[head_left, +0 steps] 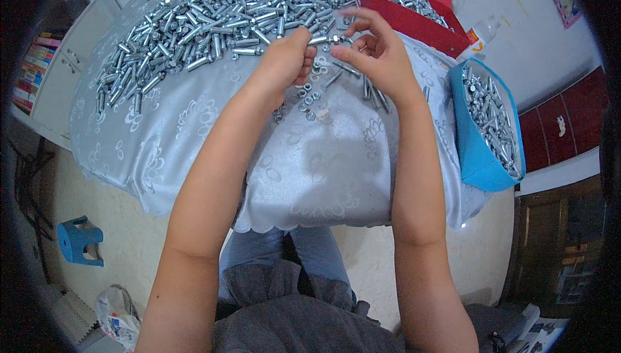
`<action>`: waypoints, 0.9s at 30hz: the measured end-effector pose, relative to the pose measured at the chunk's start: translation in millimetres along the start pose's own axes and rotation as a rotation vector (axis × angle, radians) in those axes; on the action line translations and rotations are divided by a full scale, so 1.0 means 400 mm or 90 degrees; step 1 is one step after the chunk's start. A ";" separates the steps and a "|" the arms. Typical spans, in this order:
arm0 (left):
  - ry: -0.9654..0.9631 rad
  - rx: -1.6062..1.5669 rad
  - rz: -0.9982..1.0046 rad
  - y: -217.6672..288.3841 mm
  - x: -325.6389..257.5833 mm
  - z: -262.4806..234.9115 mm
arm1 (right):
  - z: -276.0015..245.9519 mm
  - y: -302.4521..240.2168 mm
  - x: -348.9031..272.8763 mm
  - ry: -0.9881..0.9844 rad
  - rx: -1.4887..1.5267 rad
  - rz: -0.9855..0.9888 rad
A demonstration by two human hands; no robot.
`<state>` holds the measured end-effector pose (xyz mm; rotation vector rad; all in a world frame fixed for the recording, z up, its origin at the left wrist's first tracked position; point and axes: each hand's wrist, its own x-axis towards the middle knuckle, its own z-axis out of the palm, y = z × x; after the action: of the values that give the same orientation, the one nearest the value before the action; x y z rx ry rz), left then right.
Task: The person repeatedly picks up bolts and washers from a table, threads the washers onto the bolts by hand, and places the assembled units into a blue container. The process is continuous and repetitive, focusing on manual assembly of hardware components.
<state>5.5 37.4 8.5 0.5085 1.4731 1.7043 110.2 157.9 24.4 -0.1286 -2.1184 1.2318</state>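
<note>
Bolt (321, 40) pinched in left hand (284, 62), right hand (378, 52) grip apparently at its tip

Person, seen from above. Arms: both forearms bare to past the elbow, no sleeves in view; no watch, bracelet or rings visible. Left hand (284, 62): bare, ungloved. Right hand (378, 55): bare, ungloved. Torso: dark grey garment of soft, creased fabric, bunched at the lap. Legs: blue denim trousers, showing between the grey garment and the tablecloth's lower edge.
</note>
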 end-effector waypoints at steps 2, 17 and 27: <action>-0.009 0.003 -0.001 0.001 -0.001 -0.003 | -0.008 0.019 0.004 -0.059 -0.053 -0.017; -0.009 0.012 -0.003 -0.004 0.000 -0.001 | -0.011 0.010 0.005 -0.095 -0.004 0.037; -0.010 0.025 -0.014 -0.005 0.003 0.002 | 0.013 0.000 -0.002 -0.043 0.033 0.049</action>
<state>5.9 38.6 6.7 0.5240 1.4988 1.6532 107.9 153.7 22.4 -0.1491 -2.1545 1.3529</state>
